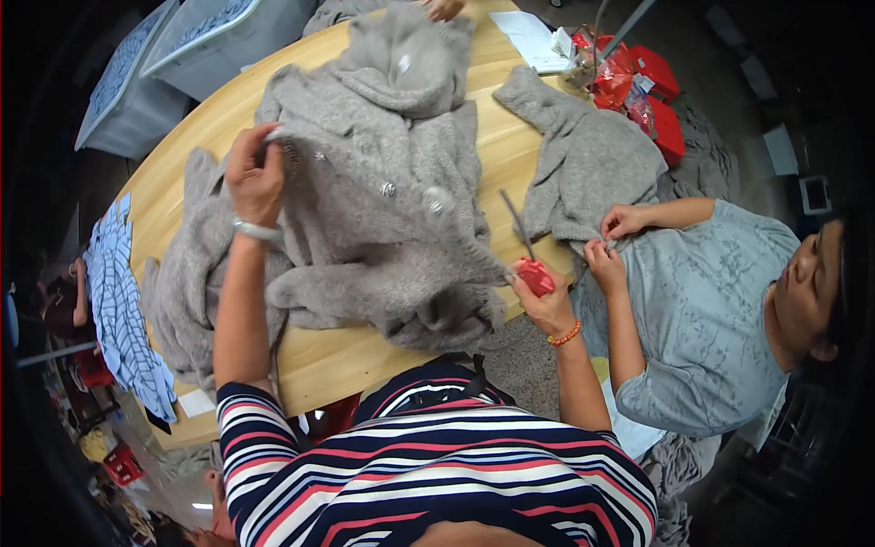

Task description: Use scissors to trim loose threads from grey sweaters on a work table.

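Observation:
A grey fuzzy knit cardigan (365, 196) is stretched between my two hands above the table, its edge with shiny buttons running slantwise from one hand to the other. My left hand (253, 173) is closed on the upper end of that edge. At the lower right end, my right hand (547, 305) pinches the cardigan's edge between thumb and finger. The same hand holds red-handled scissors (535, 273), their dark narrow blades pointing up and away from me. More grey knit garments (187, 296) lie beneath and left of the cardigan.
The curved wooden table (337, 365) holds another grey garment (583, 146), handled by a person (702, 310) at my right. Someone's hand (445, 9) shows at the far edge. Grey bins (214, 55) stand far left; striped blue cloth (128, 310) hangs left. Red containers (670, 132) are far right.

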Tool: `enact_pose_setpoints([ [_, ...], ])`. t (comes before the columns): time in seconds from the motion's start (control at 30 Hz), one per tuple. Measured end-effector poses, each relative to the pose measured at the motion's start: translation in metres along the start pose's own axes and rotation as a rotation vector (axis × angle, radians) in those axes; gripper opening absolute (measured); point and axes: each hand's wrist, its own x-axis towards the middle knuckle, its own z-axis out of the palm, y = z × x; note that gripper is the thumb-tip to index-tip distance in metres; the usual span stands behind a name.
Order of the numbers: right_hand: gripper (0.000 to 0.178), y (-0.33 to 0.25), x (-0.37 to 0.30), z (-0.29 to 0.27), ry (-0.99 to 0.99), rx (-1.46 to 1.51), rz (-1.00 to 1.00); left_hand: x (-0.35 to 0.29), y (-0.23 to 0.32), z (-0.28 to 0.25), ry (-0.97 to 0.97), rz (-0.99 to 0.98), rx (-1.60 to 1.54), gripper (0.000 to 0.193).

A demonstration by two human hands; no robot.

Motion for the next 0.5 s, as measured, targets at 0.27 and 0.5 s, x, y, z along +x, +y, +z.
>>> enact_pose_setpoints([
  [0.27,0.023,0.060,-0.013,0.025,-0.041,-0.157,0.140,-0.144,0.042,0.121,-0.481,0.140,0.399,0.050],
  [0.5,0.029,0.003,-0.023,0.009,-0.217,-0.631,0.178,-0.174,0.008,0.137,-0.708,0.088,0.446,0.053],
])
